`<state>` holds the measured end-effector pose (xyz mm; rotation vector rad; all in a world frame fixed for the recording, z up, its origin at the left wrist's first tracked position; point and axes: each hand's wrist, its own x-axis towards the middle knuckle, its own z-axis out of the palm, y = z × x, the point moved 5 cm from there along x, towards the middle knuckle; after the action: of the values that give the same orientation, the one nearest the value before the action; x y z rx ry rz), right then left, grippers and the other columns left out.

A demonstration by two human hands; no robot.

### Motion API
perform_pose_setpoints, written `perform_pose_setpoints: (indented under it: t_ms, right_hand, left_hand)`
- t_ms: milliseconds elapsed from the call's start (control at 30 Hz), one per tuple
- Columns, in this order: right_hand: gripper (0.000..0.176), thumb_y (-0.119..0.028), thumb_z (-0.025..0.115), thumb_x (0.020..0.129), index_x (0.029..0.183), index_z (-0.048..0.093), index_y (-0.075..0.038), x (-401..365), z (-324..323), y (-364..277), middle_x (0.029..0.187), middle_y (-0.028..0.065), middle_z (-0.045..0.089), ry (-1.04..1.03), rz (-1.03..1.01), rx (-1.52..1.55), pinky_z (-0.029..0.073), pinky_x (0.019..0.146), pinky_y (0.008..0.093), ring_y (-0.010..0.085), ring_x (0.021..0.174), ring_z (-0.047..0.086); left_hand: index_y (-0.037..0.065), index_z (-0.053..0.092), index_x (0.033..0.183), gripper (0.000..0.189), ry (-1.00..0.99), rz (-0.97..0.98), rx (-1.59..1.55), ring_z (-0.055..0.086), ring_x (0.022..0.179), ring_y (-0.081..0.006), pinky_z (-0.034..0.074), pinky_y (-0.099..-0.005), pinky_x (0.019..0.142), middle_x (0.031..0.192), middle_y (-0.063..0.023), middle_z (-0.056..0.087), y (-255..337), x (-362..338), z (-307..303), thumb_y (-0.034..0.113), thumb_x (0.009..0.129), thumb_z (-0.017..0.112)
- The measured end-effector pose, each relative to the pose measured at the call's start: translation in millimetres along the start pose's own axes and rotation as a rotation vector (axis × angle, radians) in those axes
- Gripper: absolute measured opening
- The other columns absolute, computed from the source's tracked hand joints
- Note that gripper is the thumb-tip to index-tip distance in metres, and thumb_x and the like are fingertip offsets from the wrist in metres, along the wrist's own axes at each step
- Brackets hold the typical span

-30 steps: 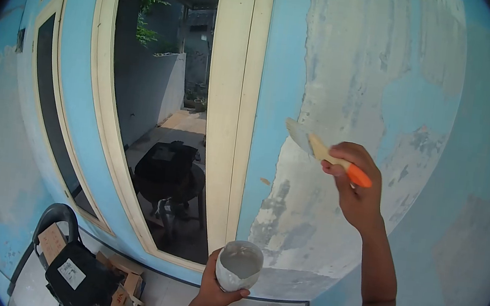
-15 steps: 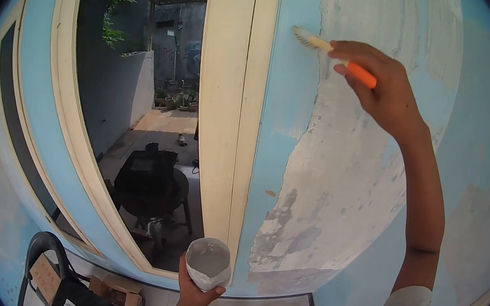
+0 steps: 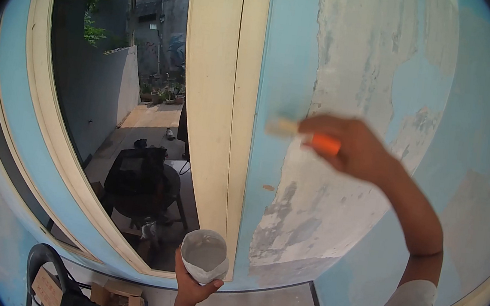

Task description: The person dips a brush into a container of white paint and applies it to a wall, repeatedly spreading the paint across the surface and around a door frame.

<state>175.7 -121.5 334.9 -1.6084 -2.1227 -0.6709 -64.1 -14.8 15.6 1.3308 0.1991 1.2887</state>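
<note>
My right hand [image 3: 351, 147] grips a paintbrush [image 3: 323, 142] with an orange handle end, blurred by motion. Its bristles are against or close to the light blue strip of wall [image 3: 288, 67], left of a ragged-edged patch of bare grey plaster [image 3: 358, 63]; contact is hard to make out. Low in the view, my left hand [image 3: 193, 286] is wrapped around a whitish, uneven-rimmed container [image 3: 204, 257]. Greyish-white liquid or paste shows inside it.
A cream window frame [image 3: 213, 89] with dark glass stands left of the blue strip, reflecting a yard and a stool. At the lower left are a black chair [image 3: 43, 257] and an open cardboard box [image 3: 123, 296] on the floor.
My right hand has swept the paintbrush down along the blue strip and slightly left. The view has shifted a little; my left hand still holds the container at about the same place.
</note>
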Motion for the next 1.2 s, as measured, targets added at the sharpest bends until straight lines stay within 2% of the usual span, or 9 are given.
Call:
perform_pose_setpoints:
  t_ms: [233, 300, 367, 433, 567, 800, 900, 1067, 1200]
  right_hand:
    - [0.027, -0.010, 0.069, 0.087, 0.114, 0.067, -0.012, 41.1, -65.6, -14.8, 0.120, 0.0075, 0.068, 0.510, -0.364, -0.693, 0.058, 0.081, 0.0326, 0.0263, 0.095, 0.070]
    - [0.025, -0.013, 0.067, 0.090, 0.115, 0.066, -0.014, 16.0, -10.3, -9.1, 0.125, 0.0098, 0.065, 0.287, -0.222, -0.515, 0.059, 0.080, 0.0323, 0.0250, 0.097, 0.070]
    - [0.026, -0.017, 0.064, 0.092, 0.118, 0.064, -0.015, -18.0, 51.6, -22.5, 0.125, 0.0129, 0.064, 0.010, 0.297, -0.080, 0.060, 0.077, 0.0333, 0.0246, 0.098, 0.069]
    - [0.021, -0.018, 0.062, 0.095, 0.115, 0.062, -0.012, -59.5, 108.9, -46.9, 0.125, 0.0160, 0.061, -0.127, -0.178, -0.156, 0.061, 0.071, 0.0339, 0.0251, 0.098, 0.069]
    - [0.015, -0.019, 0.065, 0.093, 0.106, 0.060, -0.014, -91.1, 169.6, -41.8, 0.110, 0.0035, 0.066, -0.358, -0.050, 0.133, 0.058, 0.069, 0.0351, 0.0204, 0.092, 0.069]
    - [0.020, -0.002, 0.072, 0.082, 0.101, 0.067, -0.008, 7.8, -13.9, -24.6, 0.110, 0.0092, 0.070, 0.319, -0.261, -0.366, 0.060, 0.074, 0.0356, 0.0280, 0.093, 0.070]
    - [0.029, -0.007, 0.073, 0.079, 0.105, 0.067, -0.017, 19.1, -35.9, -12.4, 0.114, 0.0069, 0.068, 0.501, -0.283, -0.717, 0.059, 0.068, 0.0316, 0.0248, 0.102, 0.068]
    - [0.029, -0.015, 0.067, 0.088, 0.116, 0.066, -0.018, -59.5, 88.4, -24.1, 0.126, 0.0144, 0.064, 0.116, -0.151, -0.406, 0.060, 0.062, 0.0335, 0.0273, 0.107, 0.066]
    - [0.033, -0.012, 0.070, 0.084, 0.116, 0.062, -0.017, -129.8, 187.8, -48.7, 0.122, 0.0086, 0.061, -0.103, -0.072, -0.052, 0.060, 0.068, 0.0324, 0.0241, 0.106, 0.065]
  left_hand:
    - [-0.001, 0.034, 0.137, 0.103, 0.005, 0.011, 0.035, 0.058, 0.116, -0.0240, 0.049, -0.0378, 0.096, 0.126, -0.0144, 0.053, -7.3, 1.7, -4.5, 0.040, 0.064, 0.094]
    - [-0.001, 0.034, 0.137, 0.104, 0.009, 0.009, 0.045, 0.058, 0.116, -0.0242, 0.049, -0.0378, 0.096, 0.126, -0.0145, 0.053, -8.7, 0.7, -7.9, 0.041, 0.063, 0.094]
    - [-0.001, 0.034, 0.137, 0.105, 0.019, 0.004, 0.043, 0.058, 0.116, -0.0243, 0.049, -0.0378, 0.096, 0.126, -0.0146, 0.053, -5.2, -0.2, -11.1, 0.042, 0.063, 0.094]
    - [-0.001, 0.034, 0.137, 0.106, 0.033, -0.002, 0.046, 0.058, 0.116, -0.0243, 0.049, -0.0378, 0.096, 0.126, -0.0147, 0.053, -1.7, -2.1, -16.0, 0.043, 0.062, 0.095]
    - [-0.001, 0.033, 0.138, 0.108, 0.064, -0.020, 0.098, 0.057, 0.116, -0.0247, 0.050, -0.0376, 0.095, 0.126, -0.0149, 0.053, 0.6, -4.2, -26.1, 0.046, 0.062, 0.094]
    - [-0.001, 0.032, 0.138, 0.109, 0.079, -0.028, 0.125, 0.057, 0.116, -0.0250, 0.050, -0.0379, 0.095, 0.126, -0.0154, 0.053, -3.7, -3.7, -28.4, 0.047, 0.062, 0.094]
    - [-0.001, 0.032, 0.138, 0.109, 0.077, -0.039, 0.112, 0.058, 0.116, -0.0250, 0.050, -0.0383, 0.096, 0.127, -0.0155, 0.053, -2.9, -4.4, -22.8, 0.047, 0.062, 0.094]
    - [0.000, 0.032, 0.139, 0.110, 0.062, -0.023, 0.125, 0.058, 0.116, -0.0253, 0.050, -0.0386, 0.096, 0.128, -0.0157, 0.053, -3.0, -10.1, -26.3, 0.048, 0.062, 0.093]
    - [0.000, 0.030, 0.141, 0.113, 0.080, -0.040, 0.146, 0.057, 0.118, -0.0258, 0.050, -0.0390, 0.097, 0.130, -0.0161, 0.051, -6.0, -14.7, -34.3, 0.050, 0.061, 0.093]
